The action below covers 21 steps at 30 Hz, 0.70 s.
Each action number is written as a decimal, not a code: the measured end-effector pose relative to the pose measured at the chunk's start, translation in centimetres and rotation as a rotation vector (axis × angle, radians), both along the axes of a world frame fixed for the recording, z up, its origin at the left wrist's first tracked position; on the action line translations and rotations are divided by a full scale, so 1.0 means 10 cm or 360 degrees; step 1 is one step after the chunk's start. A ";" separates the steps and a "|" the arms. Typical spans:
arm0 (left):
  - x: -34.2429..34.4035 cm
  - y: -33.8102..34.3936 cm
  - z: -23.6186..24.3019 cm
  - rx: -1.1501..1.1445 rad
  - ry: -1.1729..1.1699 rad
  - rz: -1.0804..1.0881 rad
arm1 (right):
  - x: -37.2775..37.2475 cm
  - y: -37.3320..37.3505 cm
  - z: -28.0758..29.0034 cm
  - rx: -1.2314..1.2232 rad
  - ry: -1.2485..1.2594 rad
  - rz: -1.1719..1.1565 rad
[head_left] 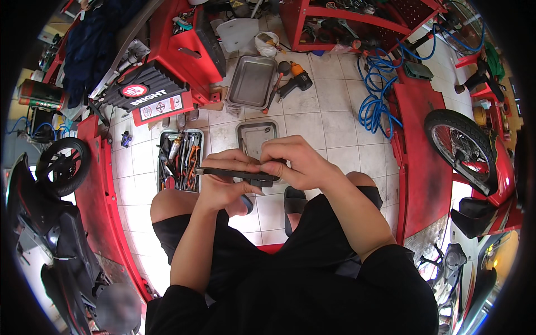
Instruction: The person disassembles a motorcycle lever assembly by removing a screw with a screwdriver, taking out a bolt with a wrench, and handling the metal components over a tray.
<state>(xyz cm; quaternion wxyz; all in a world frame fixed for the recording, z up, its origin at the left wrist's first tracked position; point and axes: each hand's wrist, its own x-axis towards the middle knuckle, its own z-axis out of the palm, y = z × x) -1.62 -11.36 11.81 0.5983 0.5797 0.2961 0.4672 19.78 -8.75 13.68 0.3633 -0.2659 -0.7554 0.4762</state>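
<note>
A thin, dark, flat piece (234, 173) with a small block on its underside is held level in front of me, seen nearly edge-on; I cannot tell its kind. Around its left part is my left hand (220, 181), closed, with fingers above and thumb below. My right hand (293, 162) is closed too, thumb and fingers pinched at the right end of the piece. Anything small between those fingertips is hidden. Just beyond the hands, a small metal tray (241, 129) sits on the tiled floor with a few little parts in it.
A tray of hand tools (201, 137) lies at left. Farther off are a larger metal tray (230, 84), a hammer (273, 92), an orange-black impact wrench (296, 81) and a white bucket (267, 47). Blue hose (371, 109) coils at right. Red lift platforms (424, 151) with motorcycles flank me.
</note>
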 end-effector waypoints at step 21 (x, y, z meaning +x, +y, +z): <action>-0.04 0.02 0.02 -0.0002 -0.0003 0.0029 | 0.05 0.02 0.01 -0.0535 0.0471 0.0230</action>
